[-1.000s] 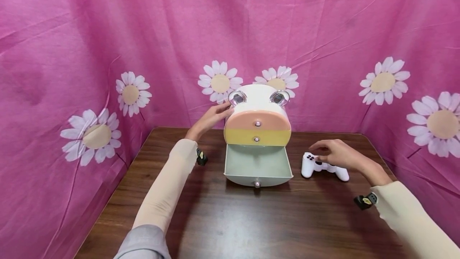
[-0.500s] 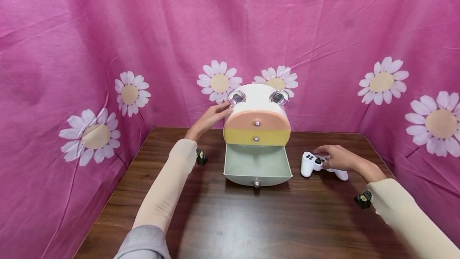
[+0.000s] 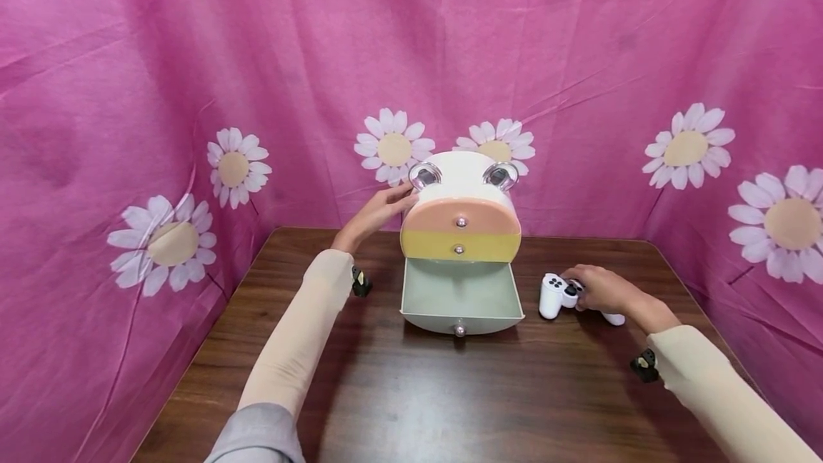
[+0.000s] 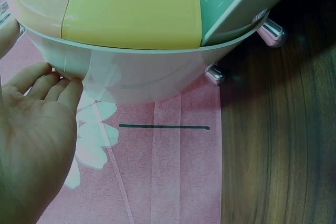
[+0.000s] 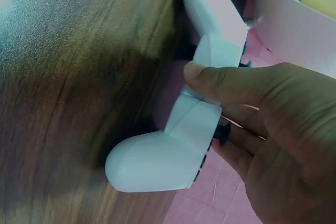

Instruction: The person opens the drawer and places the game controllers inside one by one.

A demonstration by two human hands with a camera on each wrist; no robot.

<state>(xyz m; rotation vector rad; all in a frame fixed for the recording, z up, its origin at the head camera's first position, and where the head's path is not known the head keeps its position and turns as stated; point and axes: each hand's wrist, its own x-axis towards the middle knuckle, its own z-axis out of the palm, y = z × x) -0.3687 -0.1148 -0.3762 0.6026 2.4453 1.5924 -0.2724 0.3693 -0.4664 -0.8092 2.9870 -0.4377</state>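
Note:
In the head view, a small frog-shaped drawer cabinet (image 3: 460, 176) stands mid-table, with a white top and two mirror-like eyes. Its orange drawer (image 3: 437, 216) and yellow drawer (image 3: 427, 244) are closed, while the pale green bottom drawer (image 3: 461, 293) is pulled out with nothing inside. My left hand (image 3: 378, 213) touches the cabinet's left side, its fingertips (image 4: 69, 94) resting against the white wall. To the right, a white game controller (image 3: 550, 297) is gripped at its middle by my right hand (image 3: 603, 289). The thumb (image 5: 220, 83) lies on one face; the other fingers are behind it, partly hidden.
Both things are on a dark wooden table (image 3: 386, 391). A pink cloth (image 3: 321, 56) with large white daisies hangs close behind the table and along both sides. Silver feet (image 4: 214, 75) and a round silver knob (image 3: 459, 331) stick out from the cabinet.
My right hand has come down from above the controller and moved slightly left, and its fingers now grip the controller's middle. My left hand and the cabinet have stayed in place.

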